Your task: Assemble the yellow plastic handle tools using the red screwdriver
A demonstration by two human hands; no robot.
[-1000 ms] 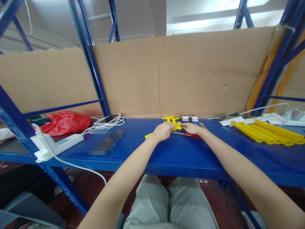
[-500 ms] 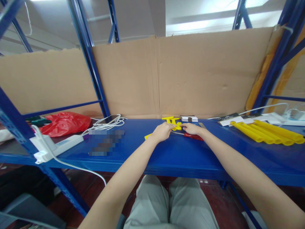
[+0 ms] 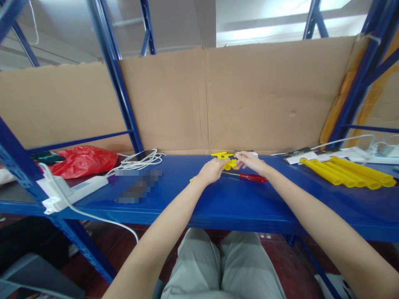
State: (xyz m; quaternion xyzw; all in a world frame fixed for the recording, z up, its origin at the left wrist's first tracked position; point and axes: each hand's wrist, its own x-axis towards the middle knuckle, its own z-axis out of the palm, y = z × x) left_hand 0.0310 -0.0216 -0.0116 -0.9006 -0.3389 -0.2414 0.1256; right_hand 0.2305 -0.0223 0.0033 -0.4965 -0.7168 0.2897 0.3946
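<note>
Yellow plastic parts (image 3: pixel 230 164) lie between my hands near the middle of the blue shelf. My left hand (image 3: pixel 212 170) has its fingers closed on one of these yellow parts from the left. My right hand (image 3: pixel 248 161) is just to the right, fingers apart, close to the parts; no object shows in it. Another flat yellow piece (image 3: pixel 218 154) is behind them. Just in front of my right hand lies a screwdriver with a red handle (image 3: pixel 254 178), its shaft pointing left. A bit of yellow shows beside my left wrist.
Several yellow tubes (image 3: pixel 346 172) lie at the right. On the left are a white power strip (image 3: pixel 90 189), coiled white cable (image 3: pixel 141 162) and a red bag (image 3: pixel 84 161). Cardboard (image 3: pixel 249 99) stands behind; blue posts (image 3: pixel 115 70) flank it.
My right hand has lifted and shifted slightly back, its fingers spreading and uncovering more of the red handle. It now covers most of the small stack behind. My left hand has barely moved.
</note>
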